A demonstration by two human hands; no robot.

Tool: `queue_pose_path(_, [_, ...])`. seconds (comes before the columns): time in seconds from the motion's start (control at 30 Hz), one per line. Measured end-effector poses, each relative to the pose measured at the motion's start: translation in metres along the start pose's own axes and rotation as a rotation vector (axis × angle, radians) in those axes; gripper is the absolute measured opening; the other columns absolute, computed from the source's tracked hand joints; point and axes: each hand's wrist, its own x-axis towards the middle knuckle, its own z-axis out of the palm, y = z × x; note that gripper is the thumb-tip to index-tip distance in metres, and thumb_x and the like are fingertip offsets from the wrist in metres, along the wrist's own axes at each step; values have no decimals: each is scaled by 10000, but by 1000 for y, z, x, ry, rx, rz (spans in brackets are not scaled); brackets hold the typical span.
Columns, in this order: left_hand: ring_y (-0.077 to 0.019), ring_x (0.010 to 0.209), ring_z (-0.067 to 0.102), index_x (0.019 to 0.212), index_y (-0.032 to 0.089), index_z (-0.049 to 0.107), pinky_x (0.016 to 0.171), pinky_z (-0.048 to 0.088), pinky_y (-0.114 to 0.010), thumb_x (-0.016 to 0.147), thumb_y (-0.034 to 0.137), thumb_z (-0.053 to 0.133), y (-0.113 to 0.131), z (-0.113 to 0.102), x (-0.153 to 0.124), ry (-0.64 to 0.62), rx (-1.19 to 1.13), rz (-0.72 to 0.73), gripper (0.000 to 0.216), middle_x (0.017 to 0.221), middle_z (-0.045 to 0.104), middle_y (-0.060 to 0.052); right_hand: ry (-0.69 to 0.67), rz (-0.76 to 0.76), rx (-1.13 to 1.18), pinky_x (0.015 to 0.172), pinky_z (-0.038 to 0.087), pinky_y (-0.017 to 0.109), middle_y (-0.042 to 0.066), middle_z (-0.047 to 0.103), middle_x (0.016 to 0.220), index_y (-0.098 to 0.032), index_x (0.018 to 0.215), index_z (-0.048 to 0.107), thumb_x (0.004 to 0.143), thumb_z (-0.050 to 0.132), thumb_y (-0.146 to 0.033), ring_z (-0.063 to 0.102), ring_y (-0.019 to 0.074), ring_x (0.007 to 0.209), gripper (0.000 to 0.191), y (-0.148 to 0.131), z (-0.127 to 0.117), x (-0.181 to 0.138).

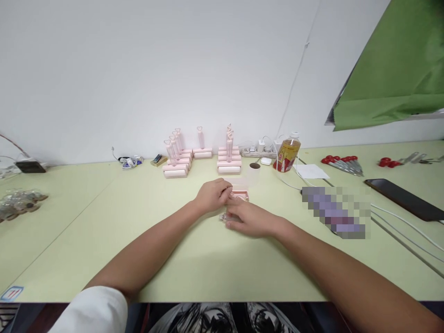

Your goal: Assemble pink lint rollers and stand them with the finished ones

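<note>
An open pale pink case [244, 195] lies on the table in front of me, its translucent lid [236, 182] raised at the back. My left hand [212, 195] rests over the case's left side with fingers curled and pressed together. From the right, my right hand [250, 217] meets it, its fingertips at the case's front edge and its thumb lower down. Whatever the fingers of both hands hold is hidden. Under my right hand lies a small clear tube-like piece [222, 217], partly covered by the fingers.
Pink cases [175, 171] with heart-topped tubes stand in rows at the back, a second stack [229, 166] beside them. Rightward are a cup [254, 172], a drink bottle [288, 152], a power strip [258, 152], red-handled tools [343, 164], a phone [405, 198] and white cables.
</note>
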Motion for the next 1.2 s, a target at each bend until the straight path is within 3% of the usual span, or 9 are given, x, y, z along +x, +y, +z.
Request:
queue_pose_path(0.1, [-141,737,576,959,186,597,678,414,-249,966,356,360,9,-12,-20,71,-171,-92,292,821,647,-18,109,43,-24,719,405,324,101,619,933,-171,853,575,883,524,-333,548,227,854,172,-1,-4,1])
queue_pose_path(0.3, [-130,703,569,1036,195,553,650,414,-239,947,410,421,23,-23,-50,-72,-339,-63,267,855,656,-12,243,117,138,568,320,250,2,579,681,-187,865,594,913,488,-430,477,134,605,269,-6,-3,1])
queue_pose_path(0.53, [-135,566,560,883,185,538,544,431,-254,925,460,425,-13,-27,-48,196,-481,-353,300,644,560,18,293,276,507,562,372,249,1,581,690,-171,956,663,882,502,-462,490,133,596,341,5,0,4])
queue_pose_path(0.63, [-202,811,626,880,182,596,752,467,-352,924,385,434,-12,-33,-48,223,-132,-237,263,830,657,-52,276,313,574,512,355,238,1,583,693,-165,866,650,879,499,-477,443,108,536,347,5,2,6])
queue_pose_path(0.7, [-245,1020,596,987,191,619,949,379,-450,914,326,458,0,-34,-49,203,112,-44,223,1044,670,-83,294,320,564,491,340,230,-4,577,674,-170,737,600,872,509,-483,422,95,515,353,3,6,7])
queue_pose_path(0.77, [-246,1068,581,1075,199,603,1020,306,-472,905,319,485,16,-31,-51,119,209,113,239,1112,661,-84,279,337,609,464,339,226,-22,535,602,-180,657,531,867,508,-506,424,90,477,388,0,9,8])
queue_pose_path(0.83, [-230,983,604,1075,191,591,936,370,-415,900,348,502,29,-26,-51,9,224,183,251,1030,676,-73,212,327,715,455,372,230,-36,501,561,-184,656,514,867,496,-533,452,95,452,409,-2,11,8])
queue_pose_path(0.93, [-213,835,615,995,183,585,745,410,-348,907,368,492,33,-19,-51,-52,239,136,225,925,672,-53,111,276,824,483,429,242,-22,539,602,-169,707,556,878,472,-560,507,102,467,435,-2,11,7])
queue_pose_path(1.2, [-190,733,615,980,189,594,599,377,-287,946,427,419,18,-10,-54,-39,233,74,297,841,658,-42,144,195,597,520,425,245,0,564,593,-173,667,546,940,346,-588,515,110,493,536,4,12,4])
